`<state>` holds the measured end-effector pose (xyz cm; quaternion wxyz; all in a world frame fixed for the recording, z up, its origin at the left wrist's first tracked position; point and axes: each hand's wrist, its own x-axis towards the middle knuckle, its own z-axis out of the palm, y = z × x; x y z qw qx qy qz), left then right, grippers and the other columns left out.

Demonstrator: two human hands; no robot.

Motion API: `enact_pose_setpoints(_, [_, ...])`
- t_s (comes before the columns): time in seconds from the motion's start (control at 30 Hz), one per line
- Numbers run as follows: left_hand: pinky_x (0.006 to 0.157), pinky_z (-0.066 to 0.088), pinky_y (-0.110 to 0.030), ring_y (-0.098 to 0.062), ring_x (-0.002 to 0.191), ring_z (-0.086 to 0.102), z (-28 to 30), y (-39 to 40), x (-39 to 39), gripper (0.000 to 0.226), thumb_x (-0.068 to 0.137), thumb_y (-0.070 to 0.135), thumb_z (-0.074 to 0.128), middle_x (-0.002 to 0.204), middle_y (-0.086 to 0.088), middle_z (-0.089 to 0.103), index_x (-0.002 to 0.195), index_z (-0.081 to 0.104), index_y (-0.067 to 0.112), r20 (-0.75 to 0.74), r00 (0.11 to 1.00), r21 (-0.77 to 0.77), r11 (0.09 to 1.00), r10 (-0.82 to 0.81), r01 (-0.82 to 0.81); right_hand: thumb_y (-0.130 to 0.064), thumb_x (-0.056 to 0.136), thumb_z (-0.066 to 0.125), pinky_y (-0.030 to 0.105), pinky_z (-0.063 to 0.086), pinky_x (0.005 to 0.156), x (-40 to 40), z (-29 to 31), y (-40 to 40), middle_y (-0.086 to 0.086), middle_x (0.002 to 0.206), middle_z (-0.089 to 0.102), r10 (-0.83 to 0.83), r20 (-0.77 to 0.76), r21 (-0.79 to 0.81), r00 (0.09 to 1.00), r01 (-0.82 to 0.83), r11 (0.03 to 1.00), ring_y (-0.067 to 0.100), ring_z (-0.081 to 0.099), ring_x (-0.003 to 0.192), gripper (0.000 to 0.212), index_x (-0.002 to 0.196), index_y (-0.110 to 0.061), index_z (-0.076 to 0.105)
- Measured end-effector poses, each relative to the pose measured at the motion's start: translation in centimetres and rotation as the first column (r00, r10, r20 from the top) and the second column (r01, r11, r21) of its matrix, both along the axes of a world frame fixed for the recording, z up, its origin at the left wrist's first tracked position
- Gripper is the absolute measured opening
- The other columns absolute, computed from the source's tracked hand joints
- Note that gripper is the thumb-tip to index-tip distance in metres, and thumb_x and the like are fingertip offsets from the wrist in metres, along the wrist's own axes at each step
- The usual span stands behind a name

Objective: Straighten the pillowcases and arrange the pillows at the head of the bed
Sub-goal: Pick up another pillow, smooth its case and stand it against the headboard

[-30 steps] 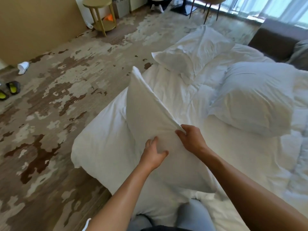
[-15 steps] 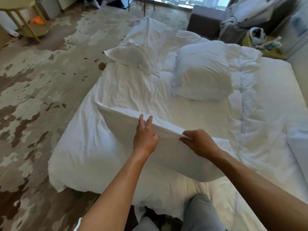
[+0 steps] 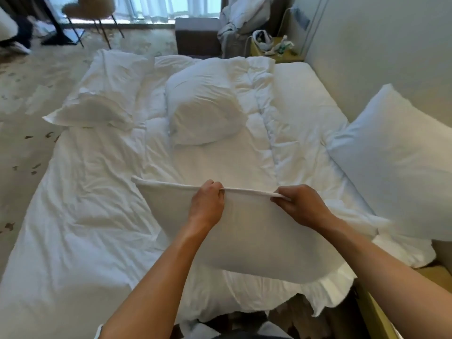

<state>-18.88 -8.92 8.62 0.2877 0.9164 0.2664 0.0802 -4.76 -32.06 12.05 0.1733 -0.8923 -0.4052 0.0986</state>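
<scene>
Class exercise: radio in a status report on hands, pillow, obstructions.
Left hand and right hand both grip held pillow's top edge. Two loose pillows on duvet ahead, another at the wall.

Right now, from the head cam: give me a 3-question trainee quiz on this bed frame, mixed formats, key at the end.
1. True or false: both hands grip the top edge of the held pillow.
2. Multiple choice: apart from the held one, how many pillows are in view? A) one B) two C) three
3. Fill in: the pillow on the right leans against the ____.

Key:
1. True: the left hand and right hand each pinch that edge.
2. C: the far left pillow, the middle pillow and the right one.
3. Wall.
</scene>
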Motion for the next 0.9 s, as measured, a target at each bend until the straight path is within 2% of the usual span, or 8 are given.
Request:
enact_pose_setpoints(0.13, [0.076,0.051,-0.039,-0.028,0.084,0.06,0.9,-5.2,4.4,0.025,0.102,0.019,0.047,0.093,-0.006,0.061,0.093,0.068,0.009,0.002,0.998,0.019,0.998,-0.059,0.059,-0.041,0.093,0.068,0.036,0.045,0.063,4.4,-0.7,-5.3,0.0,0.08,0.072,-0.195,0.034,-0.014,0.98,0.196,0.981,0.031,0.067,0.08,0.02,0.086,-0.024,0.065])
enact_pose_setpoints(0.27, [0.081,0.052,-0.04,-0.029,0.093,0.061,-0.8,-10.1,7.2,0.028,0.103,0.019,0.044,0.1,-0.008,0.062,0.099,0.07,0.009,-0.126,0.987,-0.006,0.995,-0.102,0.102,-0.039,0.094,0.067,0.033,0.041,0.07,6.6,-4.2,-9.7,-0.003,0.098,0.07,-0.267,0.006,-0.13,0.964,0.265,0.955,0.028,0.067,0.098,0.012,0.098,-0.029,0.074])
enact_pose_setpoints(0.4, [0.078,0.052,-0.04,-0.031,0.093,0.062,-3.2,-12.3,8.1,0.027,0.104,0.022,0.041,0.098,-0.006,0.059,0.097,0.065,0.012,-0.233,0.971,-0.015,0.999,-0.051,0.049,-0.04,0.094,0.07,0.03,0.036,0.066,8.2,-7.7,-13.5,-0.008,0.085,0.056,-0.398,0.01,-0.042,0.917,0.398,0.916,0.021,0.062,0.082,0.016,0.093,-0.026,0.079])
enact_pose_setpoints(0.57, [0.072,0.048,-0.036,-0.025,0.091,0.06,-3.5,-11.1,8.3,0.024,0.104,0.028,0.042,0.095,0.001,0.056,0.102,0.064,0.02,-0.239,0.971,0.013,1.0,0.028,-0.026,-0.031,0.099,0.062,0.041,0.04,0.095,9.7,-8.9,-13.0,-0.005,0.103,0.074,-0.388,0.066,0.035,0.919,0.386,0.922,0.024,0.069,0.086,0.018,0.101,-0.025,0.079])
enact_pose_setpoints(0.63, [0.074,0.05,-0.037,-0.025,0.09,0.06,-3.4,-10.7,8.8,0.024,0.104,0.026,0.041,0.097,0.0,0.058,0.105,0.065,0.02,-0.232,0.972,0.011,0.999,0.048,-0.046,-0.026,0.101,0.059,0.044,0.04,0.108,10.0,-8.6,-12.0,-0.002,0.1,0.077,-0.398,0.062,0.072,0.915,0.394,0.916,0.023,0.069,0.091,0.021,0.102,-0.022,0.08])
enact_pose_setpoints(0.67, [0.074,0.051,-0.037,-0.025,0.09,0.06,-3.3,-10.5,9.0,0.024,0.104,0.023,0.04,0.098,0.0,0.059,0.106,0.065,0.02,-0.228,0.972,0.006,0.998,0.056,-0.056,-0.024,0.101,0.058,0.045,0.043,0.109,10.1,-8.5,-11.7,0.0,0.097,0.078,-0.407,0.046,0.091,0.912,0.402,0.911,0.024,0.068,0.09,0.022,0.103,-0.02,0.08])
enact_pose_setpoints(0.77, [0.074,0.05,-0.037,-0.025,0.089,0.06,-3.1,-9.9,9.5,0.026,0.102,0.017,0.039,0.1,-0.002,0.062,0.106,0.065,0.018,-0.223,0.972,0.006,0.997,0.079,-0.08,-0.021,0.105,0.052,0.044,0.053,0.088,10.3,-8.5,-11.1,0.003,0.082,0.073,-0.412,-0.078,0.13,0.908,0.419,0.899,0.027,0.065,0.082,0.026,0.1,-0.017,0.077])
enact_pose_setpoints(0.9, [0.078,0.054,-0.039,-0.025,0.09,0.06,-3.2,-9.0,9.9,0.025,0.102,0.016,0.042,0.103,-0.004,0.06,0.108,0.066,0.017,-0.221,0.973,-0.024,0.997,0.069,-0.076,-0.023,0.106,0.047,0.04,0.051,0.072,11.0,-9.0,-10.7,0.0,0.082,0.068,-0.367,-0.181,0.135,0.913,0.393,0.91,0.022,0.064,0.07,0.022,0.094,-0.018,0.066])
